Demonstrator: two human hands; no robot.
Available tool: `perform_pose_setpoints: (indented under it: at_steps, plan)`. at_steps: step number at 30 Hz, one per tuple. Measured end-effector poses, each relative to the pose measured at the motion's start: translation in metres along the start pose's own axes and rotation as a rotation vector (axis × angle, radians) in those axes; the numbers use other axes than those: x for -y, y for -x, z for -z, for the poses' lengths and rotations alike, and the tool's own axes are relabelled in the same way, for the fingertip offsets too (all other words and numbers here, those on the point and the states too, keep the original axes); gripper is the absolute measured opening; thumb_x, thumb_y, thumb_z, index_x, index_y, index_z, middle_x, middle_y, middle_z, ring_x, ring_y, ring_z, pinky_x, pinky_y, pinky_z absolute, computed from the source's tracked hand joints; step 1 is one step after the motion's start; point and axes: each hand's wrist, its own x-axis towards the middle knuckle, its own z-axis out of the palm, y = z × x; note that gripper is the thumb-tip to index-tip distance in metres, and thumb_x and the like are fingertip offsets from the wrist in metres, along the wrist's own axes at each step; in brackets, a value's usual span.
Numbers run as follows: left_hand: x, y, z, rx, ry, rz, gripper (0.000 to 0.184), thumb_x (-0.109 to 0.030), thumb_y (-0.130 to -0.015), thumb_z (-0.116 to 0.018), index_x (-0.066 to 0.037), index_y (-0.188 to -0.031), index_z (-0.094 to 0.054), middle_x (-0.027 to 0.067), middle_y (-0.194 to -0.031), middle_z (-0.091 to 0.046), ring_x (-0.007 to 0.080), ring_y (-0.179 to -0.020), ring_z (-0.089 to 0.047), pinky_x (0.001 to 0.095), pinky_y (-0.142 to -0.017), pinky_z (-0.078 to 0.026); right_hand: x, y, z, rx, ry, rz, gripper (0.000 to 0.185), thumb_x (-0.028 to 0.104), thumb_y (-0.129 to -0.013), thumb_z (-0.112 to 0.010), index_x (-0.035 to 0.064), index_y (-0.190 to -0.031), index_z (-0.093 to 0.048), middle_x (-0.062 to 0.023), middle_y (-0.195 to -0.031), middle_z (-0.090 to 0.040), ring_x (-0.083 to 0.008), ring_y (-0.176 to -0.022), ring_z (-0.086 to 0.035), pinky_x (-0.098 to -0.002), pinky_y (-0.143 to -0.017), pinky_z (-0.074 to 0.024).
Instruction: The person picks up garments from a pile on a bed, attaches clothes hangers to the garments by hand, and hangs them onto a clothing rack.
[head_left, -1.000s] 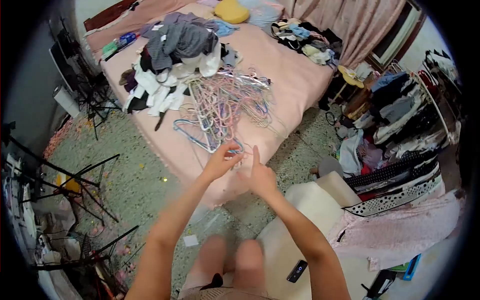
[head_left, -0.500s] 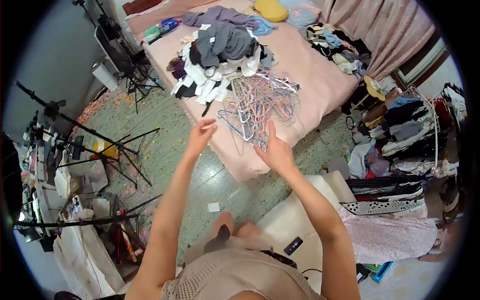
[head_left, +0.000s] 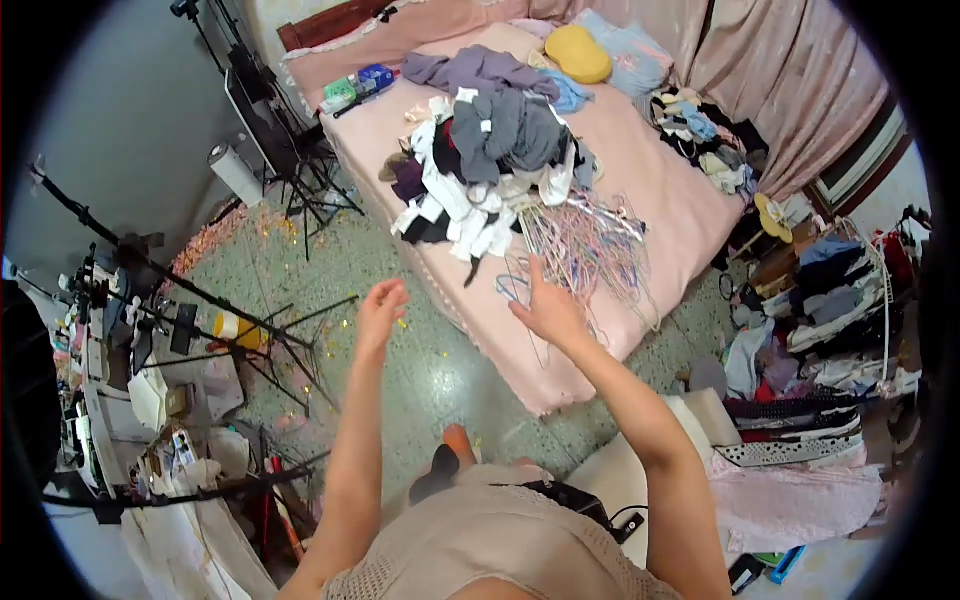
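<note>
My left hand [head_left: 380,312] is held up over the floor just left of the bed's edge, its fingers loosely bent and apart, holding nothing visible. My right hand [head_left: 555,315] hovers above the near part of the bed, thumb and index finger spread, also without anything in it. Nearest to it lies a tangled heap of clothes hangers [head_left: 590,245] in white, pink and blue. A blue hanger [head_left: 508,285] at the heap's left side is partly hidden behind my right hand. Behind the hangers rises a pile of grey, white and black clothes [head_left: 510,140].
The bed [head_left: 660,180] has a pink cover, with a yellow cushion [head_left: 578,54] at its far end. Black tripod stands [head_left: 290,340] are on the left. Clothes hang on a rack [head_left: 886,310] at the right, and a pale seat [head_left: 610,455] is beside me.
The whole view has shifted, so the bed sits lower and farther right. My left hand is now farther from the hangers; my right hand keeps its spread shape.
</note>
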Motion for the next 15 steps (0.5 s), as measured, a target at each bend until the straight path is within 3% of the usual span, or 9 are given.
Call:
perform_pose_setpoints:
  at_steps: [2,3,7,11,15]
  plan:
    - [0.006,-0.026,0.011,0.035,0.007,-0.021,0.037,-0.030,-0.084,-0.056,-0.007,-0.113,-0.052,0.0025,-0.110,-0.055,0.0143,-0.098,-0.055,0.0295,-0.081,-0.042,0.001,-0.031,-0.030,-0.148,-0.085,0.093,0.084,0.033,-0.071,-0.063,-0.0024,-0.132,-0.018,-0.0232,-0.070,-0.059,-0.0384,-0.063,-0.058,-0.0439,-0.059,-0.0475]
    - [0.006,-0.036,0.014,0.045,-0.019,-0.010,0.036,-0.030,-0.084,-0.056,-0.008,-0.112,-0.052,0.0021,-0.109,-0.055,0.0137,-0.097,-0.055,0.0291,-0.080,-0.042,0.011,-0.042,-0.031,-0.050,-0.085,0.019,0.084,0.033,-0.071,-0.063,-0.0022,-0.132,-0.017,-0.0250,-0.076,-0.058,-0.0387,-0.069,-0.059,-0.0440,-0.063,-0.0475]
    - [0.006,-0.078,0.014,0.095,-0.032,0.020,0.036,-0.031,-0.084,-0.056,-0.008,-0.110,-0.053,0.0009,-0.105,-0.056,0.0130,-0.094,-0.055,0.0285,-0.078,-0.042,0.029,-0.076,-0.044,-0.037,-0.061,0.020,0.085,0.032,-0.071,-0.063,-0.0025,-0.133,-0.015,-0.0247,-0.084,-0.058,-0.0386,-0.077,-0.058,-0.0431,-0.070,-0.0465]
    - [0.006,-0.124,-0.008,0.189,0.000,0.010,0.034,-0.032,-0.084,-0.055,-0.008,-0.109,-0.055,0.0002,-0.102,-0.057,0.0128,-0.092,-0.056,0.0284,-0.076,-0.042,0.017,-0.109,-0.042,0.030,-0.063,-0.047,0.086,0.034,-0.072,-0.062,-0.0019,-0.133,-0.015,-0.0222,-0.073,-0.060,-0.0383,-0.067,-0.059,-0.0433,-0.064,-0.0477]
    - [-0.013,-0.171,-0.037,0.299,-0.014,-0.015,0.033,-0.030,-0.085,-0.055,-0.008,-0.108,-0.055,0.0001,-0.099,-0.058,0.0120,-0.091,-0.056,0.0269,-0.074,-0.043,0.000,-0.150,-0.025,0.042,-0.015,-0.105,0.086,0.032,-0.072,-0.061,-0.0044,-0.133,-0.011,-0.0230,-0.075,-0.060,-0.0374,-0.070,-0.059,-0.0430,-0.066,-0.0475]
